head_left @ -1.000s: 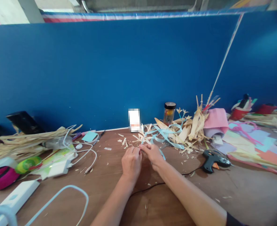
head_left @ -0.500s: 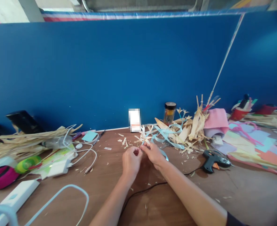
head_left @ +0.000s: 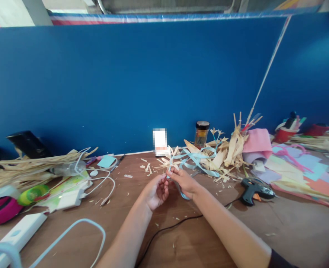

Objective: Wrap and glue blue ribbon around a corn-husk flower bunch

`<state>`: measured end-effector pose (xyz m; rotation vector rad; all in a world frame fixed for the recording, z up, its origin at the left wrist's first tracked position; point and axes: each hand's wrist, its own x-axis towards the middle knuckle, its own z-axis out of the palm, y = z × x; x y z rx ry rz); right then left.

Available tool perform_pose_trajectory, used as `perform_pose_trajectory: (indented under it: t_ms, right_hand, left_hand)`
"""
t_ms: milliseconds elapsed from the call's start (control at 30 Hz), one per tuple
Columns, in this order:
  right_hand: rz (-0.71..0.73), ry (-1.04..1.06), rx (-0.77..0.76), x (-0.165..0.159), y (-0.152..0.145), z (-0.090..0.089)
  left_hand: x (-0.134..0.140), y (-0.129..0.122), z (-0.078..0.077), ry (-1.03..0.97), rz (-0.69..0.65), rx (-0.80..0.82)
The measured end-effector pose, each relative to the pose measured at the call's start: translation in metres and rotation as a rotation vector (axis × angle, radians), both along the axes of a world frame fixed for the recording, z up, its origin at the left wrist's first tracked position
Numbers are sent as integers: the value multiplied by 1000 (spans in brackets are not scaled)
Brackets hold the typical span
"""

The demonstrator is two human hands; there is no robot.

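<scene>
The right hand [head_left: 182, 181] has its grip closed on the blue ribbon [head_left: 184, 195]; the left hand's [head_left: 156, 193], I cannot tell. It seems wrapping, next calling for even tension.

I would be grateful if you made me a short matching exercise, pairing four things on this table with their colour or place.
Things:
1. flower
2. glue gun
3. jar
4. ribbon

Descriptions:
A. black-lidded, standing near the blue wall
B. light blue, in loose loops
C. pale petals, just beyond the right hand
D. mostly black, lying to the right of both arms

Pairs: 1-C, 2-D, 3-A, 4-B.
</scene>
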<state>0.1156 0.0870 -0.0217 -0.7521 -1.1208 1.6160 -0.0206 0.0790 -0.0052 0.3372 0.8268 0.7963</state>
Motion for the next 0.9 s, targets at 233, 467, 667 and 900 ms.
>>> perform_pose_trajectory:
  t_ms: [233,467,667,900]
  right_hand:
    - [72,125,-33,1,-3,8]
    - [4,117,-49,-3,-6,12]
    - [-233,-17,-85,-9,-5,9]
    - [-604,-187,38,-13,-10,13]
  left_hand:
    - [1,-4,5,-204,-54,45]
    - [8,-8,8,-81,32,249]
    - [15,-11,4,448,298,608]
    - [5,-9,4,1099,512,964]
